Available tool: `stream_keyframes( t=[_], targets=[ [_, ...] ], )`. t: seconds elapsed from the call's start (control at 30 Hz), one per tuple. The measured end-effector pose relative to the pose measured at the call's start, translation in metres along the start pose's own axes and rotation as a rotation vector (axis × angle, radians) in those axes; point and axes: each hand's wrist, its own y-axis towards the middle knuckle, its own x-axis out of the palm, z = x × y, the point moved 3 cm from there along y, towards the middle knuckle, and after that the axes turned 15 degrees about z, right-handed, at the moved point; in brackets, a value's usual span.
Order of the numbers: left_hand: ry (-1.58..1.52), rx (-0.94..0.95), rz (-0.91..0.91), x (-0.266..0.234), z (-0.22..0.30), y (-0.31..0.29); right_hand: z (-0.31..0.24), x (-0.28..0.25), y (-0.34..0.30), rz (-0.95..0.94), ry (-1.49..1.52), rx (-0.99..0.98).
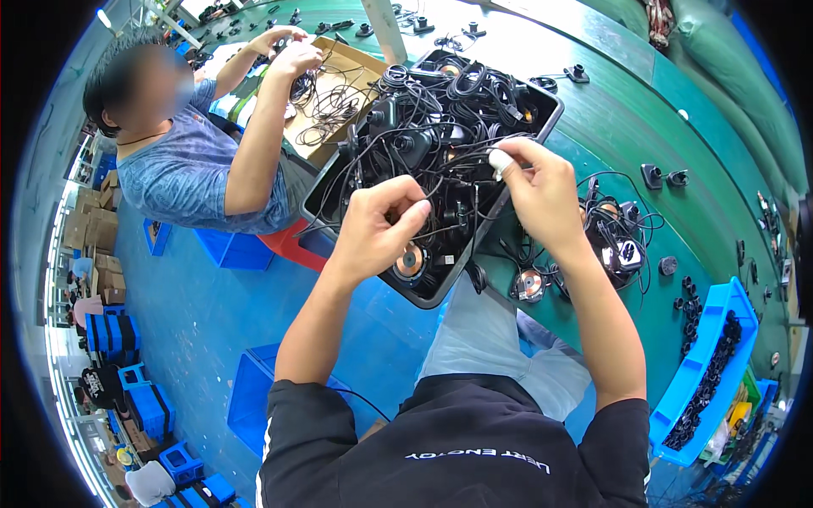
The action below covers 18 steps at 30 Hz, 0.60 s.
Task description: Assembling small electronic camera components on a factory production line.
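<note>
A black plastic tray sits at the bench edge in front of me, heaped with tangled black cables and small black devices. My left hand is over its near left part, thumb and forefinger pinched on a thin black cable. Above the tray's right side, my right hand pinches black cable too; something white covers one fingertip. Strands run between the two hands. Below the left hand lies a round copper coil in the tray. Beside my right wrist, more devices with coils and cables lie on the green bench.
At the left, a co-worker handles cables over a cardboard box. A long blue bin of small black parts stands at the right. The green bench carries scattered black parts. Blue crates stand on the floor.
</note>
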Motion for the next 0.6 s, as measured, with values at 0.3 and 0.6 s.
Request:
stream_keyframes(
  t=[0.3, 0.6],
  targets=[
    [0.05, 0.01, -0.15, 0.001, 0.0, 0.003, -0.003, 0.008, 0.01, 0.013, 0.299, 0.045],
    [0.23, -0.109, 0.077, 0.009, 0.012, 0.009, -0.02, -0.006, 0.018, -0.129, 0.465, 0.153]
  ],
)
